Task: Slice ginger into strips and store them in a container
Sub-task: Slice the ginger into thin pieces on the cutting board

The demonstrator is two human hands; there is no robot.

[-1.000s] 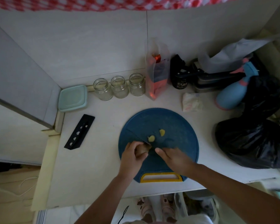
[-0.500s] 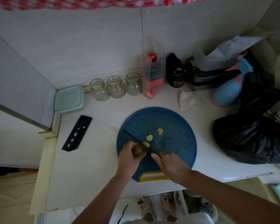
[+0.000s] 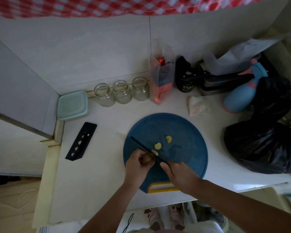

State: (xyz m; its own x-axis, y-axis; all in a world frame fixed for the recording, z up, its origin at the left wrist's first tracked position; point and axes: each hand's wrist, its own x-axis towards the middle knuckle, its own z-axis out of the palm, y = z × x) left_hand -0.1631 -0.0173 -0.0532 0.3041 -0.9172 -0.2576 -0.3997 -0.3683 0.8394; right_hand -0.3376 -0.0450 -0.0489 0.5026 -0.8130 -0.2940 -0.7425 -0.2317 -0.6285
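A round blue cutting board (image 3: 188,132) with a yellow handle lies on the white counter. My left hand (image 3: 138,163) pins a brown piece of ginger (image 3: 147,159) near the board's left edge. My right hand (image 3: 180,175) grips a dark knife (image 3: 144,149) whose blade lies across the ginger and points up-left. A fresh slice (image 3: 155,152) clings beside the blade. Two more yellow slices (image 3: 158,145) (image 3: 168,139) lie on the board beyond it. A mint-lidded container (image 3: 73,105) sits at the back left.
A black knife sheath (image 3: 81,143) lies left of the board. Three empty glass jars (image 3: 121,94) line the wall, with a clear bag (image 3: 161,78), a dark jar (image 3: 185,78), a blue spray bottle (image 3: 242,95) and a black plastic bag (image 3: 265,140) to the right.
The knife has come down through the ginger, and a new slice now lies at the blade. Both hands stay in about the same place on the board.
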